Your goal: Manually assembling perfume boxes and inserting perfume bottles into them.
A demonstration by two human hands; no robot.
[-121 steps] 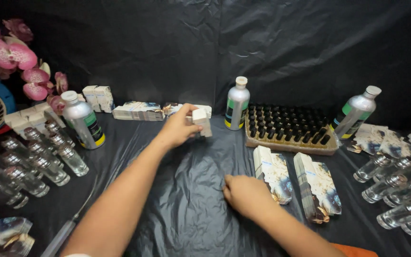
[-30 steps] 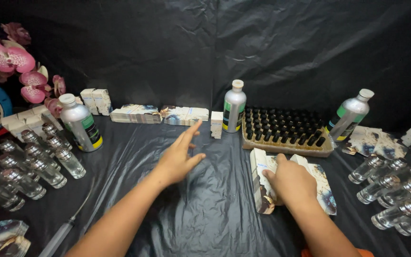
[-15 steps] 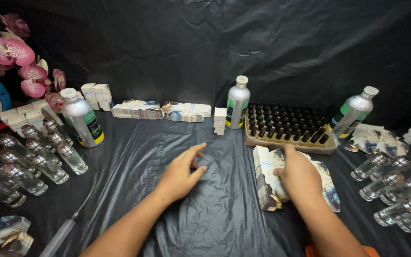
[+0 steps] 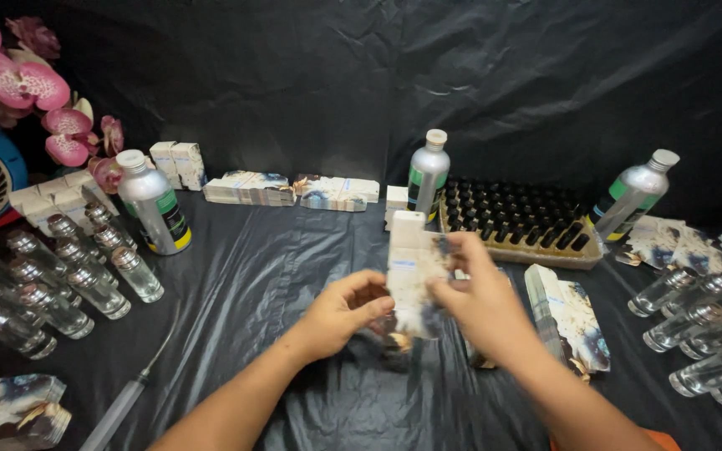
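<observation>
Both hands meet over the black plastic sheet (image 4: pixel 252 276), clamped on one flat, unfolded carton (image 4: pixel 415 280) that stands upright between them. Left hand (image 4: pixel 344 313) grips its lower left edge, fingers curled round; right hand (image 4: pixel 482 305) pinches its right side, thumb toward the front. The carton is blurred, pale with dark marbled print, its top flap raised. It hangs just in front of the tray of small dark bottles (image 4: pixel 520 221), nearer the person. Behind the carton, left of the tray, a silver bottle with a green label (image 4: pixel 428 175) stands upright, a small white box (image 4: pixel 396 199) beside it. Right of the tray, another silver bottle (image 4: pixel 633 196) leans. A stack of flat cartons (image 4: pixel 570 321) lies just right of the right hand, in front of the tray. Far left of the tray, clear glass vials (image 4: pixel 60 276) lie in rows near a third silver bottle (image 4: pixel 154 202); more vials (image 4: pixel 708 334) lie to the tray's right.
</observation>
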